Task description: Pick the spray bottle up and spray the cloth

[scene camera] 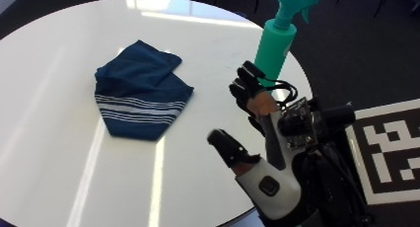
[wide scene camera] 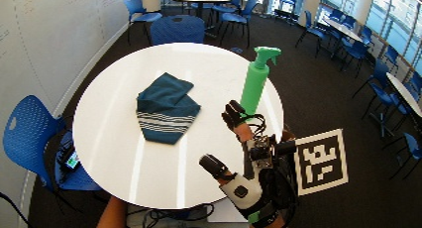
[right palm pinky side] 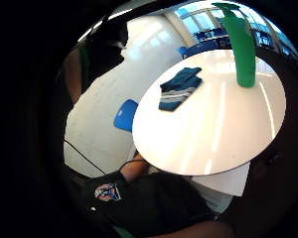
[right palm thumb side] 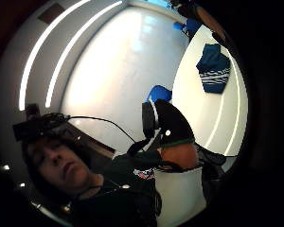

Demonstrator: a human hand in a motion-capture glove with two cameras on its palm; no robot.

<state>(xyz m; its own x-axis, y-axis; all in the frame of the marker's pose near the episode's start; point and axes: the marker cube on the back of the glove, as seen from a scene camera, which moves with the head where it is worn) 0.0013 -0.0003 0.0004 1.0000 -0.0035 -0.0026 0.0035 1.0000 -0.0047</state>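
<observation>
Both outside views look down on the table; palm views face it sidelong.

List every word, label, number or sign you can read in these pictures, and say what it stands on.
No text can be read.
Spray bottle: no label shows.
Cloth: white stripes only.
Floor marker: a black-and-white square pattern, no letters.
Badge on the person's dark top: too blurred to read.

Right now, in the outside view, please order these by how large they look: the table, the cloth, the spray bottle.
1. The white table, by far the largest.
2. The blue striped cloth.
3. The green spray bottle: tall but slim, so it covers less area than the cloth.
</observation>
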